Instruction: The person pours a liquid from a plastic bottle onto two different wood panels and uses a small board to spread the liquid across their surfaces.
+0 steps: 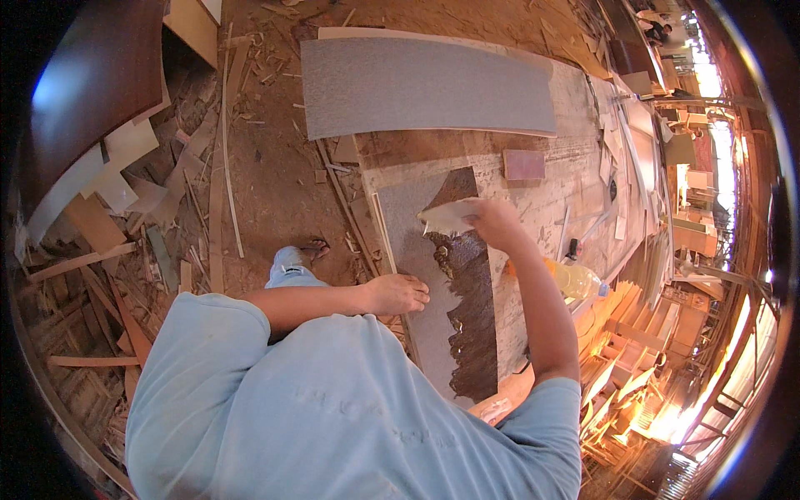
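The grey laminate strip (417, 250) lies flat on the bench (575, 179) in front of me, running away from my body. Its left part is bare and speckled grey. A dark, wet-looking glue coat (475, 325) covers its right part with a ragged edge, and a dark patch also shows at the far end.

I judge I am midway through spreading: the coat reaches along the near and right part, while the left band is dry. The next stroke calls for dragging the spreader leftward over that bare band, keeping the film thin and even up to the edge.

My right hand (493, 221) grips a pale flat spreader (446, 218), its fingers closed around it, pressed to the strip near the far end. My left hand (398, 293) rests on the strip's left edge, fingers curled loosely, holding nothing, steadying the piece.

Beyond it lies a wider grey sheet (425, 87). A plastic bottle (575, 279) lies just right of my right forearm.
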{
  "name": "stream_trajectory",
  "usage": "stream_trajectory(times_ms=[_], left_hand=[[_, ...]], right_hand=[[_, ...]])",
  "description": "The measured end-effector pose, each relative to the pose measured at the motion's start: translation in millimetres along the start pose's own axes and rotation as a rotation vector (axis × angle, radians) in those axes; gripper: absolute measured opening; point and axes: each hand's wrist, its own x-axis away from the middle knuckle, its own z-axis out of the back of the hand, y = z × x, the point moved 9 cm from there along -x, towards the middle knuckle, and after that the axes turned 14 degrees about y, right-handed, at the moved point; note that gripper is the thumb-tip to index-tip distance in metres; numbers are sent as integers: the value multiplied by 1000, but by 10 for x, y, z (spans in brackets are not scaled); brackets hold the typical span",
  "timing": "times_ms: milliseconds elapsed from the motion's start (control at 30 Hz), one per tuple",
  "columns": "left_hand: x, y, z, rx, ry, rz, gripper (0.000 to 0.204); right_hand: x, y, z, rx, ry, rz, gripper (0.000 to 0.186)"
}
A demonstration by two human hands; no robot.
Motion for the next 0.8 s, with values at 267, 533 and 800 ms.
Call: stream_trajectory(times_ms=[267,533,800], left_hand=[[11,9,91,52,46,32,39],[29,23,106,73,131,41,34],[41,-40,-15,81,154,71,31]], right_hand=[[522,-163,-584,409,-218,343,19],[-778,-149,53,502,210,358,19],[-617,-728,521,211,200,510,25]])
